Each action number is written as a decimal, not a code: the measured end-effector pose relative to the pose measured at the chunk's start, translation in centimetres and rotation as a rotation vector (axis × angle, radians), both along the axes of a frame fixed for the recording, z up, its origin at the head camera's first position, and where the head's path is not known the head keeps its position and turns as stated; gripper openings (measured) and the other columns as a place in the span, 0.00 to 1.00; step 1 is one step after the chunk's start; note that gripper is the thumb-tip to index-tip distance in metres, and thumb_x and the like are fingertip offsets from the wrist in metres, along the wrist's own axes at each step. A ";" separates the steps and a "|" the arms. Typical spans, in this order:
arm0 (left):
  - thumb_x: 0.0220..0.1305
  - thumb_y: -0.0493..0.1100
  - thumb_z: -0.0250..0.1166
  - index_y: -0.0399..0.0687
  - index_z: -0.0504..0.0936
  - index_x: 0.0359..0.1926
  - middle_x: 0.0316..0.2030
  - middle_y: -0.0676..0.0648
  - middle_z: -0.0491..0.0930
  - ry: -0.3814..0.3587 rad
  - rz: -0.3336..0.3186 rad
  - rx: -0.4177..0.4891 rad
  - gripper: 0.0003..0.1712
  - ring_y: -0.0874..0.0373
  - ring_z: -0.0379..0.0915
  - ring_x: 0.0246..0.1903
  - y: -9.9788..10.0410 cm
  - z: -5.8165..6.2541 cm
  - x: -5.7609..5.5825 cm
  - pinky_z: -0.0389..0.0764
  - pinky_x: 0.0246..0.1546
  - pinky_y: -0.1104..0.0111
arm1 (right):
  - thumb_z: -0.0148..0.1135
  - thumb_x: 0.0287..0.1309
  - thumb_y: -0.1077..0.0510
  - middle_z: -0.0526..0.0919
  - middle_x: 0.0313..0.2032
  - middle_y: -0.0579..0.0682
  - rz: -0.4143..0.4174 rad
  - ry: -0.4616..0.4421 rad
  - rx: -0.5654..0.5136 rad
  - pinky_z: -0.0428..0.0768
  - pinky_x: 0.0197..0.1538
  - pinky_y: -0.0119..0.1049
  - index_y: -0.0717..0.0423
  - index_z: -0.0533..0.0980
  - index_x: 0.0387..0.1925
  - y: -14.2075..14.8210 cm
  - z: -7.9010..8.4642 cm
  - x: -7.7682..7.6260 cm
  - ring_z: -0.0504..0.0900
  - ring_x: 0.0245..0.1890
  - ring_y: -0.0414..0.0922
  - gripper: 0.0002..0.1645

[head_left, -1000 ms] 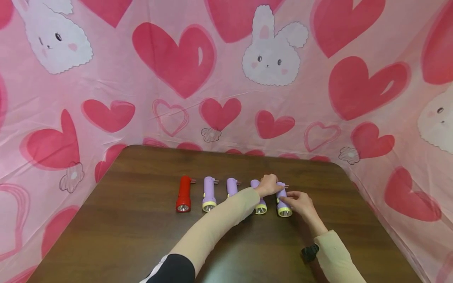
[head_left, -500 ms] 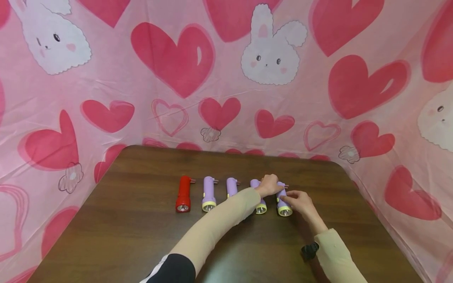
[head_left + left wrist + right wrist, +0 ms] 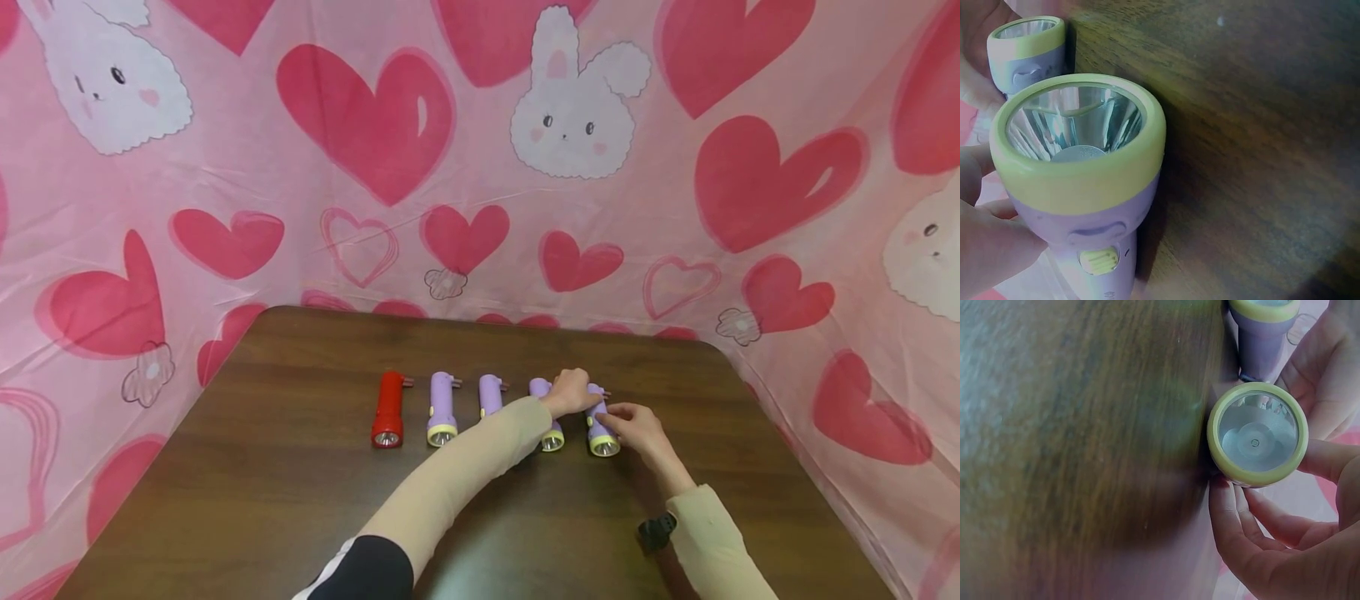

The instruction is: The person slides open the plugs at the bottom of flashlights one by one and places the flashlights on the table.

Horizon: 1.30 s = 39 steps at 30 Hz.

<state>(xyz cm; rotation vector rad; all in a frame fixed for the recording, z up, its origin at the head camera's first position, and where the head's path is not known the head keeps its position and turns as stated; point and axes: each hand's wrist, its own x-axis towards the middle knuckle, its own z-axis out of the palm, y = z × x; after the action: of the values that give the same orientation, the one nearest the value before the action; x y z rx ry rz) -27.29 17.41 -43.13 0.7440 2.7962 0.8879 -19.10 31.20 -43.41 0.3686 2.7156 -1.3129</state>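
Five flashlights would be one row: a red flashlight (image 3: 388, 410) at its left end, then purple ones with yellow rims, lenses toward me. My right hand (image 3: 636, 427) pinches the rightmost purple flashlight (image 3: 603, 444) from the right, thumb and fingers about its body in the right wrist view. My left hand (image 3: 570, 392) reaches across and holds the same flashlight near its plug end; its fingertips are partly hidden. Beside that hand lies another purple flashlight (image 3: 1079, 187), large in the left wrist view. My left sleeve covers part of the middle purple flashlight (image 3: 491, 395).
Everything lies on a dark wooden table (image 3: 300, 500). Another purple flashlight (image 3: 442, 408) sits right of the red one. A pink cloth (image 3: 480, 183) with hearts and rabbits hangs behind and at the sides. Metal prongs stick out sideways from the flashlights' far ends.
The lens end of the rightmost flashlight has shifted very slightly to the right. Both hands keep nearly the same place.
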 end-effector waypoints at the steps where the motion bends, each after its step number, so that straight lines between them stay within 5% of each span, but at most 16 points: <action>1: 0.60 0.50 0.67 0.51 0.65 0.15 0.19 0.54 0.69 0.000 0.001 0.000 0.24 0.59 0.70 0.24 -0.1 0.0 0.0 0.71 0.24 0.71 | 0.63 0.64 0.52 0.81 0.48 0.69 -0.001 -0.002 0.001 0.82 0.38 0.32 0.74 0.74 0.55 0.0 0.0 0.0 0.80 0.37 0.42 0.29; 18: 0.63 0.49 0.66 0.46 0.74 0.20 0.18 0.54 0.66 -0.038 0.008 0.060 0.19 0.59 0.66 0.23 -1.7 0.7 0.3 0.67 0.26 0.71 | 0.60 0.66 0.51 0.81 0.50 0.66 0.016 -0.017 0.008 0.81 0.37 0.29 0.72 0.74 0.56 -0.3 0.1 0.1 0.80 0.38 0.40 0.28; 23: 0.66 0.49 0.64 0.38 0.85 0.42 0.36 0.47 0.86 -0.011 -0.017 0.054 0.17 0.54 0.82 0.38 -2.5 1.0 0.4 0.80 0.37 0.69 | 0.61 0.65 0.50 0.83 0.48 0.67 0.016 0.044 0.105 0.78 0.37 0.30 0.69 0.76 0.53 -0.4 0.2 0.3 0.81 0.39 0.45 0.27; 28: 0.68 0.49 0.63 0.38 0.81 0.56 0.53 0.43 0.84 0.036 -0.052 0.013 0.23 0.49 0.81 0.54 -3.6 1.2 0.3 0.83 0.53 0.64 | 0.61 0.66 0.49 0.83 0.50 0.67 0.035 0.101 0.204 0.75 0.40 0.34 0.67 0.77 0.53 -0.3 0.5 0.8 0.80 0.45 0.54 0.26; 34: 0.69 0.48 0.62 0.37 0.79 0.59 0.56 0.42 0.83 0.094 -0.110 -0.004 0.24 0.50 0.80 0.57 -5.4 1.6 0.5 0.81 0.57 0.64 | 0.61 0.66 0.51 0.83 0.50 0.66 0.041 0.182 0.233 0.79 0.44 0.37 0.66 0.78 0.52 -0.4 0.7 1.3 0.82 0.48 0.57 0.23; 39: 0.69 0.47 0.63 0.36 0.77 0.60 0.55 0.42 0.83 0.154 -0.142 -0.018 0.25 0.52 0.81 0.55 -7.3 1.9 0.8 0.81 0.56 0.65 | 0.61 0.65 0.53 0.85 0.49 0.66 0.070 0.282 0.264 0.82 0.52 0.50 0.67 0.78 0.51 -0.6 0.6 1.6 0.84 0.50 0.60 0.21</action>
<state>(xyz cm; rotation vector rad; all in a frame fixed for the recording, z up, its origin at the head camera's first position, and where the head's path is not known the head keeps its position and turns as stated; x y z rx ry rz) -26.47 10.15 -41.23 1.0343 2.8327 0.8122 -17.48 30.56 -42.78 0.1130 3.1155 -1.0616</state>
